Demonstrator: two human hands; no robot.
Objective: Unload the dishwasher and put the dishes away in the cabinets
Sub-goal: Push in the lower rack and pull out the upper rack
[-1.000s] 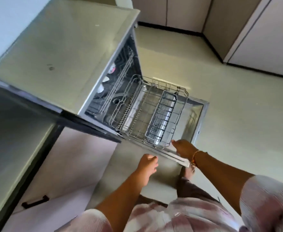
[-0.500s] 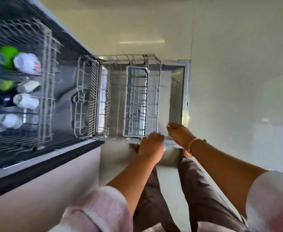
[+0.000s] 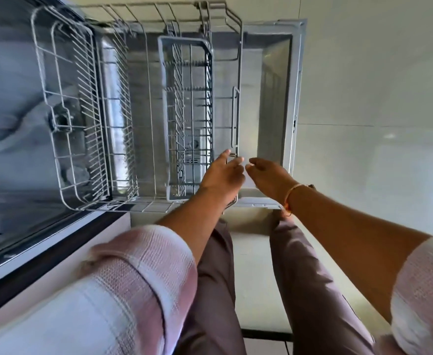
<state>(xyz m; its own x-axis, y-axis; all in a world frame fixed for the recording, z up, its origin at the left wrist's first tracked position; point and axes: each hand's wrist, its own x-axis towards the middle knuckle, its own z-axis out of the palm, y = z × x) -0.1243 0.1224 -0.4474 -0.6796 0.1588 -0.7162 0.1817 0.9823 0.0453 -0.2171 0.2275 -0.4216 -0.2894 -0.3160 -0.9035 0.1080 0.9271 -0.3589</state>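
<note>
The dishwasher's lower wire rack is pulled out over the open door; I see no dishes in it. A grey cutlery basket stands in the rack, and it looks empty. My left hand reaches over the rack's near corner with fingers extended, close to the rack's front handle. My right hand hovers just right of it above the door, fingers loosely bent, holding nothing. The two hands nearly touch.
The dishwasher tub opens at the left, blurred. A white cabinet front runs below it. Pale floor stretches to the right. My legs stand at the door's near edge.
The view dropped closer over the lower rack; the upper rack with cups left the frame. Both hands rose from the door's near edge toward the rack's front corner.
</note>
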